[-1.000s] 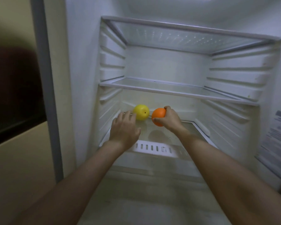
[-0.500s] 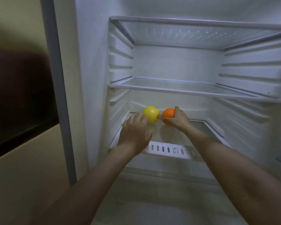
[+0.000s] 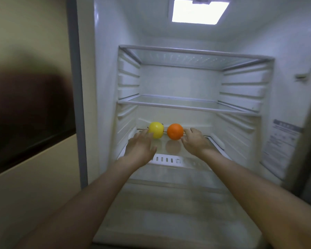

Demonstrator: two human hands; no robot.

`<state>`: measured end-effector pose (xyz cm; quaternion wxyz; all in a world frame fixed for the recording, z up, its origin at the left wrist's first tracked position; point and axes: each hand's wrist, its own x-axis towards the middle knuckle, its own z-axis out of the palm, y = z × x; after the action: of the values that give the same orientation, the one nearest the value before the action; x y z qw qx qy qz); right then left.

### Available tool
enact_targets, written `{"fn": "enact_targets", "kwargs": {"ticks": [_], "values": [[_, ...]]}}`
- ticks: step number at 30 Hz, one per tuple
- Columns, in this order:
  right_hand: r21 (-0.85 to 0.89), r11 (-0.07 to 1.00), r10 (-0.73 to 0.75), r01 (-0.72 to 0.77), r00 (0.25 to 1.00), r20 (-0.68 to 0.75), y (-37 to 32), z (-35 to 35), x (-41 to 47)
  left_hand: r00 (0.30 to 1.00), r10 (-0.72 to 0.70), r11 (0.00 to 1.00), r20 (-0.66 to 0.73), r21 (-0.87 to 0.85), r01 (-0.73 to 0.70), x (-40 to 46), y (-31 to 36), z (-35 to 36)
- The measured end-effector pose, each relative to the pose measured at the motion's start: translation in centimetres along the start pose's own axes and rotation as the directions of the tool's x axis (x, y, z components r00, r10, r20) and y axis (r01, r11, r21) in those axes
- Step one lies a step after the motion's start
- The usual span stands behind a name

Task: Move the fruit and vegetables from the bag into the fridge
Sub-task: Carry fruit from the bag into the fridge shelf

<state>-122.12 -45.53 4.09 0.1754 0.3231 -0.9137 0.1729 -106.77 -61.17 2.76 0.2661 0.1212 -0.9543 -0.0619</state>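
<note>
The round orange fruit (image 3: 175, 131) rests on the lowest glass shelf (image 3: 196, 143) of the open white fridge (image 3: 104, 69), toward the rear. The round yellow fruit with a short dark stem (image 3: 156, 130) lies just beside it on the left, with a narrow gap between them. Both sit on the shelf; neither is gripped.

The right hand (image 3: 196, 141) is open with fingers loosely spread. Its fingertips (image 3: 184, 136) are at the right side of the orange fruit, touching or almost touching; which of the two cannot be told. The left hand (image 3: 142, 147) is open and flat, palm down and holding nothing, in front of the yellow fruit and partly overlapping it in view.

The two glass shelves above are bare. A slotted white trim strip (image 3: 167, 159) runs along the front edge of the lowest shelf. The bag is not in view.

Risk assessment: both fruits are round and stand on smooth glass. A brush from either hand could likely set one rolling. The orange fruit could knock the yellow one. Either could roll forward over the front trim and drop. Remaining produce in the bag cannot be judged.
</note>
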Motion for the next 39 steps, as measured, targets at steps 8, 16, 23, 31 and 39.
{"fn": "enact_targets", "kwargs": {"ticks": [8,16,23,31,39], "values": [[-0.023,0.999,-0.028,0.026,0.994,-0.102,-2.2,-1.8,-9.9,0.992,-0.051,0.998,-0.115,0.025,0.054,-7.6,2.0,-0.4],[-0.123,0.991,0.025,-0.049,0.982,-0.188,-2.7,-2.9,-18.3,0.988,0.053,0.998,-0.146,0.044,-0.047,-12.2,3.8,-1.3],[-0.168,0.965,0.175,-0.203,0.970,-0.171,-4.2,-4.5,-26.9,0.980,0.167,0.983,-0.112,-0.056,-0.174,-17.1,6.0,-1.2],[-0.230,0.913,0.282,-0.338,0.928,-0.244,-5.9,-6.9,-39.4,0.945,0.323,0.931,0.046,-0.193,-0.309,-25.7,10.3,-1.5],[-0.341,0.816,0.319,-0.467,0.856,-0.408,-5.6,-14.2,-52.0,0.837,0.546,0.790,-0.037,-0.310,-0.529,-32.2,19.1,-6.2]]}}
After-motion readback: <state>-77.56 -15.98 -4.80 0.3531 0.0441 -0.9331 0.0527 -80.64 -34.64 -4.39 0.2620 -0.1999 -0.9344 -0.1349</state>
